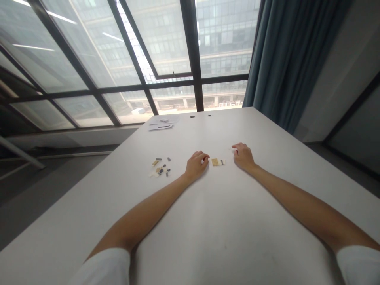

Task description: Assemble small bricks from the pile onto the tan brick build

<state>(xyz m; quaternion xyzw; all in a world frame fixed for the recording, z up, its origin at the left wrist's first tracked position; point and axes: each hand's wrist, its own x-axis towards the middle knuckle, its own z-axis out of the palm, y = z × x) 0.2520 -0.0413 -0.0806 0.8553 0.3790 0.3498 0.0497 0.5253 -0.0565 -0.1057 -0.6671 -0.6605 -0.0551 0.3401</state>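
Observation:
A small flat build of tan and white toy bricks [215, 162], with a dark grey strip across it, lies on the white table between my hands. My left hand [196, 165] rests just left of it, fingers curled and thumb near the index finger; whether anything is pinched there is hidden. On the other side, my right hand [244, 156] is set a little farther back, its fingers bent together at a small whitish piece [232, 149] too blurred to name exactly. Loose bricks [162, 170] in tan, grey, black and white are scattered left of my left hand.
Papers [162, 126] with a dark pen-like item lie at the table's far left corner. A dark round disc [192, 116] and a small dark item [209, 115] sit near the far edge. Beyond are windows and a blue curtain [285, 59].

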